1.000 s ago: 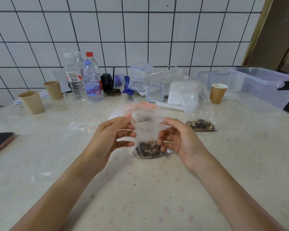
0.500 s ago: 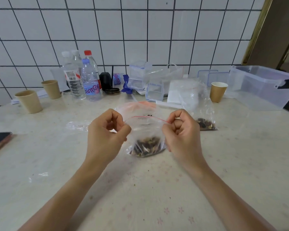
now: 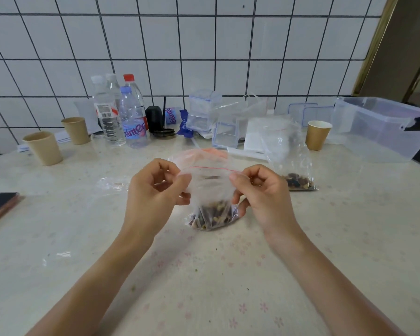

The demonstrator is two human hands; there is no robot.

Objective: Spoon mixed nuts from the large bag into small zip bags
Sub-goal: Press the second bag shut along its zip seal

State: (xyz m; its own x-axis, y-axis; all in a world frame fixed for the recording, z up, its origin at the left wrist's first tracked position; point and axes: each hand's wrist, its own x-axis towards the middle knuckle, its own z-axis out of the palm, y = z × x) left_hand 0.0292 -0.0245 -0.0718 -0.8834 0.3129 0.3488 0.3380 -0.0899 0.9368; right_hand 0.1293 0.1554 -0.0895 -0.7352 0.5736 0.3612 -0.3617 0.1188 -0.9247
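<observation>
1. Head view: the left hand (image 3: 155, 190) and the right hand (image 3: 260, 192) each pinched one end of the red zip strip on a small zip bag (image 3: 210, 187), the other fingers curled in. The bag stood on the table (image 3: 58, 238) between the hands, with mixed nuts (image 3: 212, 214) pooled at its bottom.
2. The likely trouble was a half-closed seal: if the strip's two sides were misaligned, nuts could spill when the bag was laid down.
3. Pulling the ends apart too hard could tip the bag, since only the nuts weighed it down.
4. The large bag (image 3: 289, 156) stood behind the right hand, near enough that a careless wrist might have knocked it over.
</observation>
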